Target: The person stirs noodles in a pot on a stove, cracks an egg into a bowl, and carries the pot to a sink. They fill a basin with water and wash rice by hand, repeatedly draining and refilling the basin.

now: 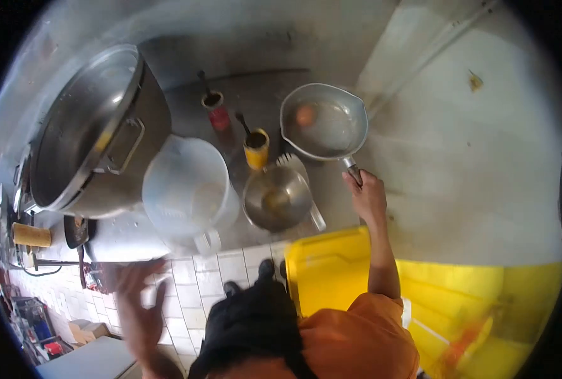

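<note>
My right hand [367, 196] is closed around the handle of a metal saucepan [338, 142] with pouring lips, at the back right of the steel counter. Inside the pan lies a round orange-brown thing, probably an egg [305, 115]. Low on the left, my left hand [141, 306] is in the air, smeared by motion, thumb and fingers apart, holding nothing. Closest to it on the counter is a translucent plastic jug [186, 183]. A metal bowl [297, 196] with a little yellowish liquid sits between jug and pan, beside a slotted metal utensil [319, 218].
A large steel pot [151, 107] stands on the left. Red [218, 117] and yellow [256, 156] containers with handles sticking out stand behind the bowl. A small dark pan [77, 234] is at left. Yellow bins [328, 265] stand below the counter's right side.
</note>
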`<state>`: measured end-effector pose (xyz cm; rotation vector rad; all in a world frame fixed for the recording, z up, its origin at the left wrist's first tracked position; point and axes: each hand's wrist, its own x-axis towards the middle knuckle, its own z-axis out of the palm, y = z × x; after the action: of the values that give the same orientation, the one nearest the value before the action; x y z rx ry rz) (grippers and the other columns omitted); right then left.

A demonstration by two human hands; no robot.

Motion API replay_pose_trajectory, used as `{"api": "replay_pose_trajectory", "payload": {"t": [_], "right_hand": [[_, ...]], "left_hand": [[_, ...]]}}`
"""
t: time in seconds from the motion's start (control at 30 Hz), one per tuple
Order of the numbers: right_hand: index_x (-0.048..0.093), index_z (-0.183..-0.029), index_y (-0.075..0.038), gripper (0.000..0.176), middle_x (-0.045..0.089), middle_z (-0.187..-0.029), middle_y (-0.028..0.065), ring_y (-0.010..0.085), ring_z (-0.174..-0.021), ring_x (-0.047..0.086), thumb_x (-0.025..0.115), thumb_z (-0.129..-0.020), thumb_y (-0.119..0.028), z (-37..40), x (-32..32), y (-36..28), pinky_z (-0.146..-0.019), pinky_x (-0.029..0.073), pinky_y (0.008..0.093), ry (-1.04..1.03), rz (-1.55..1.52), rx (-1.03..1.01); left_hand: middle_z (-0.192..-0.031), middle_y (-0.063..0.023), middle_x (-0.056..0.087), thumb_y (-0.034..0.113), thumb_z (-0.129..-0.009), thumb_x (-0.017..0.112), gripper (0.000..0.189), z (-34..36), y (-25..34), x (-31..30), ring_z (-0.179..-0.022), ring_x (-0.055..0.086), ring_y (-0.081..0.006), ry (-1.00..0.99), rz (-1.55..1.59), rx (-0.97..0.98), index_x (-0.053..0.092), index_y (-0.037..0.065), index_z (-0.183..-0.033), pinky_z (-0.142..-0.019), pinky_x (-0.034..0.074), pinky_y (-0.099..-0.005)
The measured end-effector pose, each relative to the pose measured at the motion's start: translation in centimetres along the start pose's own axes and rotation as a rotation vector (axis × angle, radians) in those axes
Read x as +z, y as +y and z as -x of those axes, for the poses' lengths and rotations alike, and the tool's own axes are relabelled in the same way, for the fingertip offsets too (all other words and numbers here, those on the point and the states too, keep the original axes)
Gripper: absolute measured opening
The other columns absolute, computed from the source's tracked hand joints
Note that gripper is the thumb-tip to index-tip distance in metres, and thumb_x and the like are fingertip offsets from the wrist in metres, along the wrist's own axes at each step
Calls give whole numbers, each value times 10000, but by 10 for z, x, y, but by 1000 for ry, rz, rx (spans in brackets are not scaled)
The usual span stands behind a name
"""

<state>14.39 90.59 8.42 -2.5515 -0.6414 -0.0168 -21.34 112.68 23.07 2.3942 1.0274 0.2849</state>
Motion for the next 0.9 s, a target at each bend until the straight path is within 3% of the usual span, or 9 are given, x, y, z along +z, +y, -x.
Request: {"api": "replay_pose_trajectory", "payload": {"t": [0.1, 0.17, 0.27, 0.43, 0.53, 0.67, 0.73, 0.87, 0.9], "right_hand": [[609, -813, -6, 386, 626, -718, 210, 416, -720, 601, 625, -866, -388, 107, -28, -2, -611, 460, 452, 3, -91, 55], [599, -801, -11, 391, 620, -687, 196, 407, -670, 595, 630, -861, -396, 175, -37, -3, -582, 449, 431, -52, -19, 117], [605, -798, 9, 359, 606, -673, 198, 374, -611, 593, 675, -832, -342, 266, -31, -15, -564, 436, 401, -107, -204, 455], [599, -785, 18, 371, 563, -607, 185, 321, -505, 523, 703, -818, -337, 363, -24, -33, -504, 398, 385, -235, -213, 732], [580, -755, 17, 381, 543, -584, 182, 319, -482, 495, 698, -825, -339, 407, -4, -34, -483, 383, 386, -139, -220, 758], [570, -731, 7, 344, 526, -561, 169, 285, -444, 443, 687, -845, -297, 446, 23, -31, -463, 373, 371, -10, -177, 788], [592, -755, 6, 312, 524, -549, 152, 245, -443, 446, 686, -847, -276, 457, 35, -32, -465, 372, 362, 69, -171, 790], [575, -722, 9, 325, 453, -510, 104, 156, -458, 374, 677, -854, -269, 475, 60, -39, -454, 338, 333, 206, -129, 810], [523, -671, 6, 370, 400, -502, 82, 133, -481, 321, 672, -860, -275, 477, 63, -43, -449, 314, 322, 242, -128, 816]], "left_hand": [[-951, -131, 637, -20, -761, 639, 292, -23, 79, 78, -905, 587, -328, -215, 416, 509, 640, 69, -1040, -762, 490, -381], [-1001, -137, 626, 89, -805, 645, 311, -40, 96, 156, -930, 605, -318, -97, 218, 764, 612, 91, -1114, -836, 494, -410], [-980, -141, 623, 124, -792, 659, 284, -17, 85, 247, -951, 599, -326, -32, -166, 863, 627, 97, -1074, -873, 486, -405], [-954, -176, 627, 160, -737, 690, 338, 45, 48, 286, -972, 585, -337, -766, -375, 773, 621, 63, -1053, -846, 496, -437], [-932, -184, 633, 133, -762, 641, 283, 64, 14, 312, -925, 604, -343, -616, -278, 1120, 626, 64, -1036, -795, 509, -434], [-879, -178, 637, 125, -810, 564, 217, 60, 41, 294, -874, 618, -318, -850, 100, 1068, 628, 43, -1000, -775, 497, -410], [-849, -172, 637, 140, -867, 498, 215, 55, 55, 271, -814, 626, -266, -1174, 514, 730, 622, 1, -974, -746, 483, -376], [-848, -129, 649, 195, -911, 494, 257, 35, 24, 267, -747, 623, -198, -856, 854, 943, 623, -12, -992, -700, 483, -314], [-861, -106, 655, 214, -918, 501, 266, 29, 13, 244, -744, 625, -180, -954, 855, 607, 626, -8, -998, -696, 486, -291]]}}
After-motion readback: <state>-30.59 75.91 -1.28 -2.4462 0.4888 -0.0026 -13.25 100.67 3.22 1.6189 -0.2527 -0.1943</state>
